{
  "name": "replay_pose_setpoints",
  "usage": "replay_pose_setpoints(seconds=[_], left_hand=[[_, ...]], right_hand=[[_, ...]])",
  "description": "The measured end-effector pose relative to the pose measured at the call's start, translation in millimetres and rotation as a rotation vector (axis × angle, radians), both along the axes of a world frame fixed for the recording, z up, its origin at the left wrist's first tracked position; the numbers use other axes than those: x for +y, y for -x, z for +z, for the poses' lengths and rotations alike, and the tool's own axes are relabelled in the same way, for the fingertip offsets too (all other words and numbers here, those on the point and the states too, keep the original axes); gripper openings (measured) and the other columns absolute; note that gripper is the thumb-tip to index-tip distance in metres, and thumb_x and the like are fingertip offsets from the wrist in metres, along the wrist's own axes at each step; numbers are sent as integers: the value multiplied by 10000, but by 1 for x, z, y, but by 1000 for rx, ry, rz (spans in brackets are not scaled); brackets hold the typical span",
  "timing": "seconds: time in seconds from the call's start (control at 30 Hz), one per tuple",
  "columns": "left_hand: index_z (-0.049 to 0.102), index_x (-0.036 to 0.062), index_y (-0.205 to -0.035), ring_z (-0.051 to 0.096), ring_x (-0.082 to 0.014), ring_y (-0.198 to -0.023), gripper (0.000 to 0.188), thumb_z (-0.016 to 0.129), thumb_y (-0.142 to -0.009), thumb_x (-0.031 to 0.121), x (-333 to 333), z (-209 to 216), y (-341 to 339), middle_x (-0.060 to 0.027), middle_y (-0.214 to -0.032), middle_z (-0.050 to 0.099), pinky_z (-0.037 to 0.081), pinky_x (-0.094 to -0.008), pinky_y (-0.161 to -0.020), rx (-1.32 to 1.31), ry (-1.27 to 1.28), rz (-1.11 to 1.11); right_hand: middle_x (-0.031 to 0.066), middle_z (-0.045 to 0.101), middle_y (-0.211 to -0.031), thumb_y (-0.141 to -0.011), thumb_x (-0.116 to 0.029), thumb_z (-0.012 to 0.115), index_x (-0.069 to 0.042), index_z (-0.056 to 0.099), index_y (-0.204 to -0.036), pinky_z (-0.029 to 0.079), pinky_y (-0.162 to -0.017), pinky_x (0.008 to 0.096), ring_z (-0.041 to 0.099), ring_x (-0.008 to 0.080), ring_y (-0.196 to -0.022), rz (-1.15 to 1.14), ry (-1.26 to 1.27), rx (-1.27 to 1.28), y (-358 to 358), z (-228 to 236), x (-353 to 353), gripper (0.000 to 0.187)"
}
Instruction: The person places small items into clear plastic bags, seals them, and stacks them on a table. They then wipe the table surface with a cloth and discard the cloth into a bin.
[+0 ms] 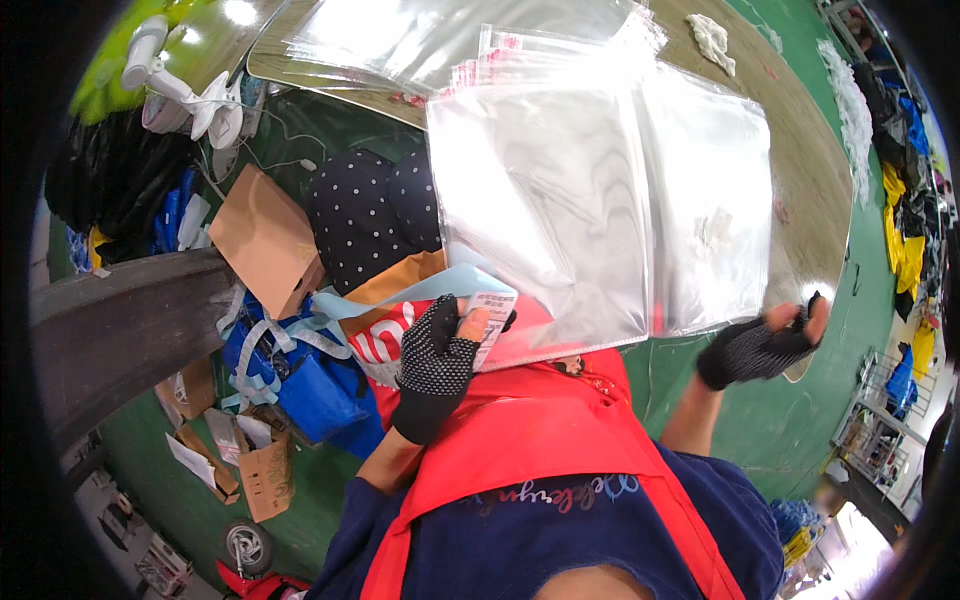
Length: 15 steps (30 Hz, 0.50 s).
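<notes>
My left hand (440,350), in a black fingerless glove with white dots, is closed around a small stack of white printed labels (490,312), with its thumb on top. The labels sit at the lower left edge of a pile of clear plastic bags (545,220). A second pile of clear bags (710,200) lies just right of the first. Off that pile's lower right corner, my right hand (765,343), gloved alike, is raised near the table's edge. Its bare fingertips are apart, and I make out nothing held in them.
More clear bags (400,40) cover the far side of the wooden table (815,190). A crumpled white scrap (712,42) lies at its far right. Left of the table are a cardboard box (262,235), a dotted black cloth item (360,215), a blue bag (318,395) and a white fan (215,110).
</notes>
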<state>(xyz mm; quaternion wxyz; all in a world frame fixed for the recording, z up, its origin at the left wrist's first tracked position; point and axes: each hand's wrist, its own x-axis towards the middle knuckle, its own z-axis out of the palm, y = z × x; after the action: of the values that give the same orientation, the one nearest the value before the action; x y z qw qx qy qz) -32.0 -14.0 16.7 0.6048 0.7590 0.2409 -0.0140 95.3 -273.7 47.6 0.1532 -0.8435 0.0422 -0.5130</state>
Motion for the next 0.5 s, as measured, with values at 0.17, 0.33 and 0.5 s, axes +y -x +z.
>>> replay_pose_setpoints(seconds=[0.17,0.33,0.5], left_hand=[[612,0,-939,603,-121,-728,256,554,-899,246,-1,32,-6,-111,-803,636,454,-249,-646,76,152,-64],[593,-13,-1044,640,-219,-786,294,524,-904,236,13,34,10,-162,-848,643,479,-313,-706,30,91,-234],[632,3,-986,637,-302,-767,278,585,-867,250,10,23,17,-172,-837,646,485,-375,-668,-27,-249,-265]], right_hand=[[-11,601,-1056,-668,-312,674,-171,651,-1050,390,-841,377,521,246,-977,1360,37,382,25,-29,108,408],[51,614,-991,-701,-244,713,-127,658,-1022,439,-810,362,533,273,-960,1496,-40,750,20,-15,106,345],[58,629,-960,-674,-281,739,-158,688,-986,438,-779,382,547,285,-923,1486,-173,850,25,-21,106,339]])
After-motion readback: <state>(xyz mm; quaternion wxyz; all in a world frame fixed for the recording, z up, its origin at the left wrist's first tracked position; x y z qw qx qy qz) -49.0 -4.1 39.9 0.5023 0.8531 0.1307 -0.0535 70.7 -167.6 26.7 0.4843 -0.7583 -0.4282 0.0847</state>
